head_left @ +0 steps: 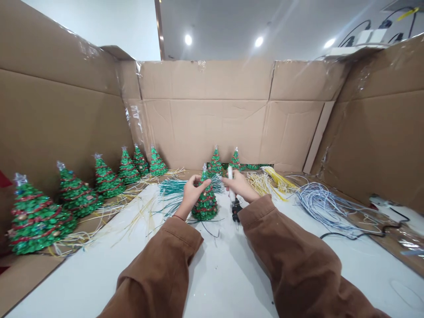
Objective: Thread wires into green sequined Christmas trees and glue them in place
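The left hand (192, 194) is closed around the upper part of a small Christmas tree (206, 207), thumb on the near side, and the tree stands upright on the white table (215, 274) directly beneath that grip. Just to the right of it, the right hand (244, 184) is wrapped around a white-and-black tool (231, 194), its dark end pointing down below the fingers; whether the fingertips also pinch a wire, I cannot tell. Green wires (172, 187) lie just left of and behind the left hand's grip. Beyond the right hand's grip, to its right, are yellow wires (280, 177), then a tangle of blue wires (316, 207) farther out.
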A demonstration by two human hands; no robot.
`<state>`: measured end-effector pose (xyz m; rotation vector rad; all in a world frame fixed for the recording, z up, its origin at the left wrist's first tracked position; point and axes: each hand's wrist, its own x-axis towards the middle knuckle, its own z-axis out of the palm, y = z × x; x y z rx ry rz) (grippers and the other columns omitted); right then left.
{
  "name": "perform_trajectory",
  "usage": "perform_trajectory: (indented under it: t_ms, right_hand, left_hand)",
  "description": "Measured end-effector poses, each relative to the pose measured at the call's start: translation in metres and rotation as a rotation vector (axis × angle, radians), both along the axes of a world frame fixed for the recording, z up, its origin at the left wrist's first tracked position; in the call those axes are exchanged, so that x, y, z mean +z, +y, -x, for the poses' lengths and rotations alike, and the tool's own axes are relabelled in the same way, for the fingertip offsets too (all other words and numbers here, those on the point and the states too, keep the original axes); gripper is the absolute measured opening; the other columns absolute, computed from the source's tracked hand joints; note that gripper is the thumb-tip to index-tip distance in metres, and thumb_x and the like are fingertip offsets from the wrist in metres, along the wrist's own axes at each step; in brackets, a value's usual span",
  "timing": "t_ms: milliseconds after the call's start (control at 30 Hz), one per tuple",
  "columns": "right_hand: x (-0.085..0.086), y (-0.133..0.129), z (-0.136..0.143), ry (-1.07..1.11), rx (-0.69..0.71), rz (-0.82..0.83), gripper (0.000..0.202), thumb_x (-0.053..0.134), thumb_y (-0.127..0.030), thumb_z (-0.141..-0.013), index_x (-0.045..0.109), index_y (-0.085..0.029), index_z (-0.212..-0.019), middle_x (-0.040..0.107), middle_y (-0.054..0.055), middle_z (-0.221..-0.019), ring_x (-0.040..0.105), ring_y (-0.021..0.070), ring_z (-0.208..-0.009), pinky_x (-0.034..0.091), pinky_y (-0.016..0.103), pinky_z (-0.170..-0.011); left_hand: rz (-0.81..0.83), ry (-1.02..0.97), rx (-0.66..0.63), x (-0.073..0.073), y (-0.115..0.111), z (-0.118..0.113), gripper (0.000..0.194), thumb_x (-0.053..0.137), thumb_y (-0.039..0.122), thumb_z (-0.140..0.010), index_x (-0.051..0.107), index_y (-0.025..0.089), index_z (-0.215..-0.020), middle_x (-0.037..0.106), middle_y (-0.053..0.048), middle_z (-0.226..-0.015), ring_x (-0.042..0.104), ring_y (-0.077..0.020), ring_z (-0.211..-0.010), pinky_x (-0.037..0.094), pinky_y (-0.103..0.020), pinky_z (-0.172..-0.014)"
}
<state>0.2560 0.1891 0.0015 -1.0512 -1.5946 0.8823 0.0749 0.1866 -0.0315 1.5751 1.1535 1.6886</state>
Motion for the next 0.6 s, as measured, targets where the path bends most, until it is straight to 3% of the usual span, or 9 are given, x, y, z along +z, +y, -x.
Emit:
perform_trajectory:
  t_ms: [133,233,367,500,600]
  right_hand:
    - [-0.018,0.007,0.004,-0.08,0.095,0.073,0.018,0.073,-0.015,-0.061,0.058,-0.017,-0.071,0.06,-0.003,-0.048,0.053,0.0126,-0.038,0.043,0.024,-0.038]
    - [-0.021,0.009,0.006,-0.094,0.168,0.053,0.024,0.078,-0.022,-0.06,0.063,-0.02,-0.078,0.07,0.002,-0.074,0.065,0.0193,-0.069,0.054,0.032,-0.063]
    - [-0.018,0.001,0.012,-0.11,0.333,0.041,0.06,0.083,-0.033,-0.054,0.062,-0.019,-0.108,0.062,0.011,-0.118,0.056,0.0276,-0.112,0.045,0.043,-0.095]
    - [-0.017,-0.014,0.026,-0.106,0.531,0.045,0.093,0.084,-0.035,-0.052,0.043,-0.021,-0.134,0.051,0.012,-0.134,0.047,0.0259,-0.124,0.043,0.041,-0.099]
    - [-0.017,-0.022,0.034,-0.085,0.691,0.024,0.088,0.082,-0.035,-0.055,0.043,-0.022,-0.133,0.059,0.009,-0.124,0.054,0.0224,-0.115,0.046,0.037,-0.094]
  left_hand:
    - [0.038,-0.099,-0.023,0.0,0.001,0.006,0.032,0.073,0.044,-0.063,0.064,0.015,-0.07,0.056,0.003,-0.062,0.047,-0.0089,-0.056,0.036,-0.021,-0.056]
    - [0.102,-0.207,-0.083,0.002,-0.001,0.014,0.036,0.069,0.048,-0.065,0.066,0.013,-0.074,0.054,0.003,-0.056,0.042,-0.0075,-0.047,0.033,-0.022,-0.048]
    - [0.167,-0.347,-0.214,0.012,-0.007,0.028,0.043,0.06,0.055,-0.068,0.065,0.014,-0.081,0.058,0.0,-0.057,0.051,-0.0111,-0.049,0.041,-0.024,-0.05]
    - [0.2,-0.422,-0.337,0.02,-0.014,0.036,0.049,0.051,0.062,-0.069,0.063,0.015,-0.082,0.064,-0.006,-0.065,0.062,-0.019,-0.063,0.049,-0.031,-0.058]
    - [0.203,-0.473,-0.407,0.021,-0.018,0.034,0.049,0.051,0.063,-0.068,0.062,0.017,-0.08,0.067,-0.007,-0.071,0.065,-0.0225,-0.073,0.052,-0.035,-0.064]
